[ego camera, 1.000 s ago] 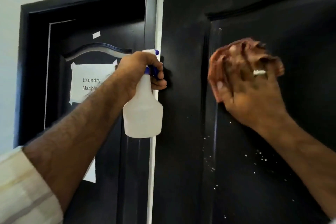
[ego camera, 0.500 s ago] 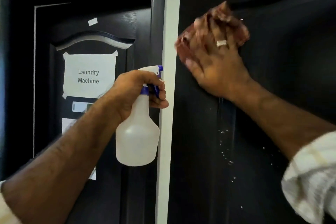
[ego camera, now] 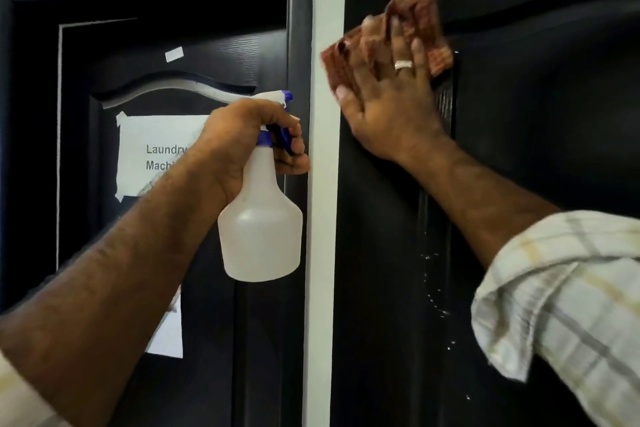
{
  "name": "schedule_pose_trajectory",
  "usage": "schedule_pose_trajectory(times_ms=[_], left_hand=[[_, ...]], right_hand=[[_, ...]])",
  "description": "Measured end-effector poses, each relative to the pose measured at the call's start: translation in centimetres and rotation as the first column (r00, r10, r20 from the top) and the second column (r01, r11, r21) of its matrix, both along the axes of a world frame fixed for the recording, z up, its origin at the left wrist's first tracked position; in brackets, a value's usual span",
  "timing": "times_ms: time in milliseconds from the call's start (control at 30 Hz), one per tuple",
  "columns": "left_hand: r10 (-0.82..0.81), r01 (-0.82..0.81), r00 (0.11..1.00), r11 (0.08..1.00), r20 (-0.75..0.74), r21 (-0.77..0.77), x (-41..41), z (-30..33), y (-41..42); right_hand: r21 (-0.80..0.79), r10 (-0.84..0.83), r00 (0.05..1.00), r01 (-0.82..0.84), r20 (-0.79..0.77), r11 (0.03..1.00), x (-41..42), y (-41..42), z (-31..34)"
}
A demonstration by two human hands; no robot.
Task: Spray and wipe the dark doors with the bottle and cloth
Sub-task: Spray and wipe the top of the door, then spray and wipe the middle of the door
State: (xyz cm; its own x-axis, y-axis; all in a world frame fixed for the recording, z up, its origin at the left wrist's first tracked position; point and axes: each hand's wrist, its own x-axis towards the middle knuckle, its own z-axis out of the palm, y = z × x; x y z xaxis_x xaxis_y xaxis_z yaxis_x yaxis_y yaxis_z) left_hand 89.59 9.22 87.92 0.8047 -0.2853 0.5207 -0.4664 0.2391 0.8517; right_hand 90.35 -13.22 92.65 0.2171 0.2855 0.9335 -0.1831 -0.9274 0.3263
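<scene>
The right hand (ego camera: 388,104) presses a reddish cloth (ego camera: 438,55) flat against the upper left part of the near dark door (ego camera: 554,149), on the right of the scene. Its fingers (ego camera: 417,55) lie straight and spread over the cloth, and one of them wears a ring (ego camera: 403,64). The step in hand looks like wiping the sprayed panel. To do it well, the palm should keep even pressure so the whole cloth stays in contact with the door, and the strokes should overlap and follow the groove of the raised moulding, where liquid would tend to collect.

White droplets (ego camera: 436,298) sit lower on the same door, well below the cloth, so the wiping probably needs to work downward to reach them before they dry into marks.

The left hand (ego camera: 242,139) grips the neck of a white spray bottle (ego camera: 259,232), fingers curled round its blue trigger, held in front of the farther door (ego camera: 194,55) on the left, which carries a taped paper sign (ego camera: 156,135). That door likely awaits its turn. Keeping the bottle upright and its nozzle aimed away from the sign would spare the paper.
</scene>
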Motion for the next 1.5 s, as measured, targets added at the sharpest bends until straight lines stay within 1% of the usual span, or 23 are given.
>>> schedule_pose_trajectory(times_ms=[133,200,267,333,367,400,467,533,600,733,800,833,900,967,1067,1133,1200,1267,1333,1367,1400,1467,1500], left_hand=[[-0.017,0.017,1.0,1.0,0.004,-0.018,-0.2,0.0,0.2],[-0.035,0.035,0.999,0.999,-0.002,-0.008,-0.2,-0.3,0.2],[-0.041,0.041,0.999,0.999,-0.015,0.013,-0.2,-0.7,0.1],[-0.048,0.048,0.998,0.999,-0.038,0.017,-0.3,-1.0,-0.1],[-0.052,0.053,0.998,0.998,-0.047,0.015,-0.3,-1.1,-0.3],[-0.052,0.053,0.997,0.999,-0.056,0.008,-0.3,-1.1,-0.5],[-0.046,0.047,0.997,0.999,-0.066,0.009,-0.4,-1.3,-0.9],[-0.041,0.042,0.997,0.999,-0.066,0.019,-0.3,-1.4,-1.5],[-0.038,0.039,0.997,0.999,-0.07,0.01,-0.4,-1.6,-1.8],[-0.086,0.083,0.994,0.996,-0.074,-0.036,-0.6,-1.8,-2.3],[-0.1,0.099,0.993,0.995,-0.067,-0.016,-0.8,-2.1,-2.8],[-0.098,0.098,0.993,0.995,-0.065,-0.002,-0.9,-2.1,-3.0],[-0.108,0.11,0.99,0.994,-0.086,0.016,-1.1,-2.5,-3.7],[-0.125,0.129,0.986,0.991,-0.106,0.032,-1.0,-2.8,-4.3],[-0.136,0.143,0.982,0.989,-0.129,0.045,-1.1,-3.1,-5.4],[-0.132,0.139,0.982,0.989,-0.136,0.044,-1.2,-3.3,-6.0],[-0.136,0.141,0.98,0.99,-0.143,0.025,-1.1,-3.4,-6.6],[-0.149,0.152,0.978,0.988,-0.146,0.01,-1.1,-3.5,-7.0],[-0.173,0.178,0.974,0.984,-0.147,0.021,-1.3,-3.6,-7.5],[-0.186,0.192,0.972,0.981,-0.146,0.024,-1.3,-3.7,-7.7],[-0.194,0.199,0.97,0.98,-0.145,0.023,-1.4,-3.7,-8.0],[-0.196,0.202,0.971,0.979,-0.138,0.028,-1.7,-3.8,-8.2],[-0.195,0.201,0.972,0.979,-0.13,0.032,-1.8,-3.8,-8.3]], right_hand=[[-0.275,0.018,0.989,-0.059,-0.15,0.96,-1.7,-1.4,-11.4],[-0.284,0.069,0.978,-0.124,-0.198,0.951,-2.6,-3.1,-16.2],[-0.295,0.084,0.984,-0.128,-0.158,0.947,-3.1,-5.6,-16.6],[-0.341,-0.017,0.998,-0.005,-0.062,0.94,-3.6,-7.8,-13.3],[-0.274,-0.036,0.999,0.03,-0.018,0.961,-3.8,-8.4,-10.8],[-0.138,-0.045,0.999,0.047,0.021,0.989,-3.7,-8.5,-8.2],[0.128,-0.061,0.996,0.052,0.07,0.99,-2.9,-6.9,-4.2],[0.226,-0.056,0.995,0.035,0.087,0.974,-1.7,-4.5,-3.2],[0.187,-0.012,1.0,0.008,0.025,0.982,-1.2,-2.7,-5.5],[-0.088,0.058,0.99,-0.07,-0.128,0.994,-3.3,-3.9,-15.6],[-0.152,0.077,0.99,-0.095,-0.12,0.984,-4.4,-6.6,-18.9],[-0.166,0.059,0.994,-0.073,-0.09,0.983,-5.0,-7.9,-19.2],[-0.143,-0.048,0.997,0.039,-0.057,0.989,-6.1,-10.1,-17.8],[-0.062,-0.117,0.993,0.115,-0.032,0.991,-6.0,-10.2,-14.3],[0.121,-0.111,0.994,0.111,-0.01,0.986,-4.4,-7.7,-10.0],[0.189,-0.08,0.997,0.081,-0.011,0.979,-3.5,-6.5,-9.9],[0.141,-0.046,0.996,0.056,-0.076,0.988,-3.5,-6.5,-12.7],[-0.017,-0.028,0.993,0.026,-0.117,1.0,-4.6,-8.0,-16.2],[-0.19,-0.055,0.993,0.034,-0.104,0.981,-6.0,-11.2,-17.3],[-0.2,-0.072,0.995,0.057,-0.068,0.978,-6.6,-12.8,-16.9],[-0.132,-0.08,0.997,0.078,-0.008,0.988,-6.9,-14.8,-16.3],[0.181,-0.123,0.983,0.098,0.135,0.979,-8.2,-18.7,-14.5],[0.343,-0.151,0.97,0.08,0.188,0.936,-8.9,-20.4,-13.5]])
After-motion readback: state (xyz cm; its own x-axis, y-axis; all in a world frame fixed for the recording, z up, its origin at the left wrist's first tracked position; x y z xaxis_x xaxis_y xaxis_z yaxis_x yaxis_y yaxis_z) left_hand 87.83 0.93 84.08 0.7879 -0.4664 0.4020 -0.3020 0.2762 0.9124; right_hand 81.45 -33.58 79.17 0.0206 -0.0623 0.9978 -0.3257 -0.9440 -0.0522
